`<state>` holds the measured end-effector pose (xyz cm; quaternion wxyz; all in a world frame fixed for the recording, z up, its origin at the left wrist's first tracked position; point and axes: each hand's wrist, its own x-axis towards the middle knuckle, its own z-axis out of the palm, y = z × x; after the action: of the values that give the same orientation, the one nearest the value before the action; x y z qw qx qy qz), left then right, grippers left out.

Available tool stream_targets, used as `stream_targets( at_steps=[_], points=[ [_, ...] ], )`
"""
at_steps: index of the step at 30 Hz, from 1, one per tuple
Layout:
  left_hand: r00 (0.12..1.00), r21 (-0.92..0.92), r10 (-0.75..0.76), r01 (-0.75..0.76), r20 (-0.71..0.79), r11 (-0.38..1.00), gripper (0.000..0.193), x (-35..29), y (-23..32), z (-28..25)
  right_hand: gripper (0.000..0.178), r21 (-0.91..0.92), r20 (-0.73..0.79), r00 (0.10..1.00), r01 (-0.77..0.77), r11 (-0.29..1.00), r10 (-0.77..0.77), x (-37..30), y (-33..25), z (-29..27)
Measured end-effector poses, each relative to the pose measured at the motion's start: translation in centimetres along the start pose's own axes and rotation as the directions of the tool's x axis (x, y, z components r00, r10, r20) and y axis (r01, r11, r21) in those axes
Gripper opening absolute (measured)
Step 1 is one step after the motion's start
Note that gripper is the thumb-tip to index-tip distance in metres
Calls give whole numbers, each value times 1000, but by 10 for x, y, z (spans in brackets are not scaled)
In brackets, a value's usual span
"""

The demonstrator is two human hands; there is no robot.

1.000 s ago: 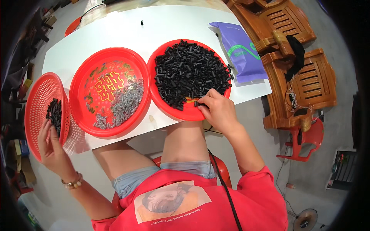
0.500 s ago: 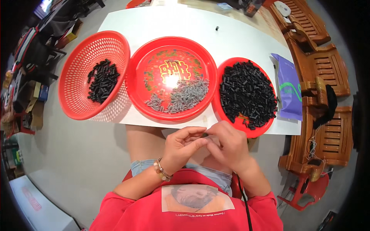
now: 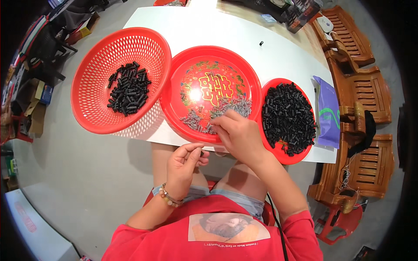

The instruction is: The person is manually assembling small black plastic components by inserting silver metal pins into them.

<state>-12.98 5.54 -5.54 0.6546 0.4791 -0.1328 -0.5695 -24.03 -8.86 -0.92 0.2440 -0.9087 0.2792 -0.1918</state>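
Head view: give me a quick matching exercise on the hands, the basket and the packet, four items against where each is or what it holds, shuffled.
1. Left hand
2. Right hand
3. Perforated basket
4. Purple packet

A. Contains black pieces
B. Lies near the right edge of the white table
C. Pinches a small dark piece
D. Has its fingertips at the grey pieces in the middle tray

Pairs: 1-C, 2-D, 3-A, 4-B

Seemingly a home: wooden armchairs [image 3: 369, 96]
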Motion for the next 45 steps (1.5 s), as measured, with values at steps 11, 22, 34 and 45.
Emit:
stream_targets(
  at_steps=[11,22,34,45],
  points=[
    [1000,-8,26,-26,-10,1000,20,4,9,-10,6,-226,47,999,32,974,-21,25,3,25],
    [999,-108,34,-34,-3,994,21,7,9,-6,9,-205,-90,990,92,975,-112,5,-2,-1],
    [982,-31,-108,114,154,993,42,16,30,17,12,-85,-254,948,176,981,-193,-10,-11,-2],
    [970,-143,-147,176,195,974,36,27,36,19,14,-197,-339,916,155,968,-215,-6,2,9]
  ],
)
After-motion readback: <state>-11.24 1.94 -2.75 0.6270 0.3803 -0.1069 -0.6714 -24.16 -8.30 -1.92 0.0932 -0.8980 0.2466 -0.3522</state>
